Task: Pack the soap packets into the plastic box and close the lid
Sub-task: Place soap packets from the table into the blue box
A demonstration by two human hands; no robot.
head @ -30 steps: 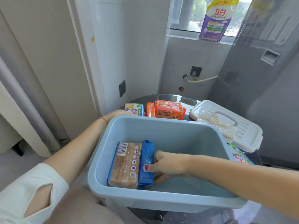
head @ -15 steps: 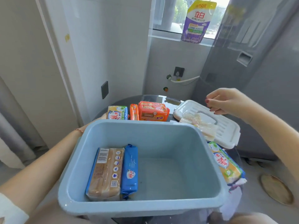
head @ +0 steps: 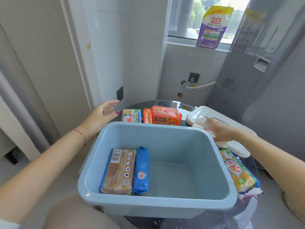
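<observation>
soap packets lie two abreast in the blue plastic box point(head: 165, 205) — a tan packet point(head: 118, 171) touching a blue packet point(head: 141, 171) at its left end. right hand point(head: 221, 131) rests on a clear packet point(head: 203, 125) atop the white lid point(head: 231, 123), fingers curled on it. left hand point(head: 104, 113) hovers open near the orange packets point(head: 165, 116) and yellow packet point(head: 131, 115) — on the dark surface point(head: 168, 103) behind the box.
</observation>
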